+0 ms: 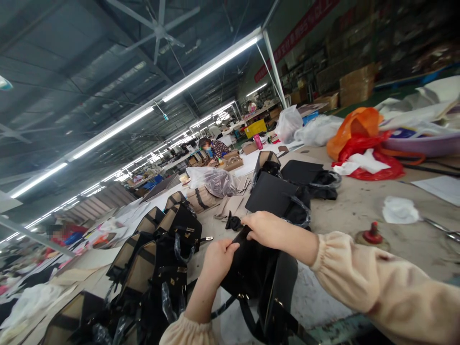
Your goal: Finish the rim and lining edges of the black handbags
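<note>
A black handbag lies on the worktable right in front of me, its straps and gold-coloured fittings toward my body. My left hand pinches the bag's upper edge, thumb on top. Just to the right, my right hand is closed on the same edge, fingers curled over it. What the fingertips press on is partly hidden. Beyond the hands lie a small black bunched piece and a flat black panel on another bag.
Several black handbags with beige insides stand in rows at left. To the right are a red-capped pot, scissors, a white plastic piece and a red plastic bag. Another person sits farther down the tables.
</note>
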`<state>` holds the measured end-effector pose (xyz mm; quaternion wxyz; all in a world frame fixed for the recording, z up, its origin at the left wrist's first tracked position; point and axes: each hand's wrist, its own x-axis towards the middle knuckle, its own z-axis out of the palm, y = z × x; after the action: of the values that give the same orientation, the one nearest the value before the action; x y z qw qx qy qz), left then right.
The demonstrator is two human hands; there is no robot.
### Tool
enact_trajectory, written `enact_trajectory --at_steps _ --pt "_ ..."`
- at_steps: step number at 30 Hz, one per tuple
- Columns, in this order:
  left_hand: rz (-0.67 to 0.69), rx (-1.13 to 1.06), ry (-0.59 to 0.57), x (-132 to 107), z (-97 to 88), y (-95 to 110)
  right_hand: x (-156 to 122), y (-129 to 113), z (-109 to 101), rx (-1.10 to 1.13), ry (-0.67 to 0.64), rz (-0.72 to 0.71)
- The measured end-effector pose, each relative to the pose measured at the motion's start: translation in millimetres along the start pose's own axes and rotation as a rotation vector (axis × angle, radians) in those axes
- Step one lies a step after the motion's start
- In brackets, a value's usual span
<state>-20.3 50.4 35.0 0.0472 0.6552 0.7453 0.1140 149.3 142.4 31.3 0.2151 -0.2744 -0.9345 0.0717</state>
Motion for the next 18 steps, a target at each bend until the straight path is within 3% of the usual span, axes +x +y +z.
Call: enact_trajectory --at_steps 3,18 --pt "0.002 -0.029 0.006 0.2 0.8 -2.2 -5.0 0.9 -2.1 -0.051 0.046 0.026" --pt "0.010 -0.023 0.010 -5.4 1.4 4.3 -1.1 3.2 -3.6 -0.080 0.014 0.075"
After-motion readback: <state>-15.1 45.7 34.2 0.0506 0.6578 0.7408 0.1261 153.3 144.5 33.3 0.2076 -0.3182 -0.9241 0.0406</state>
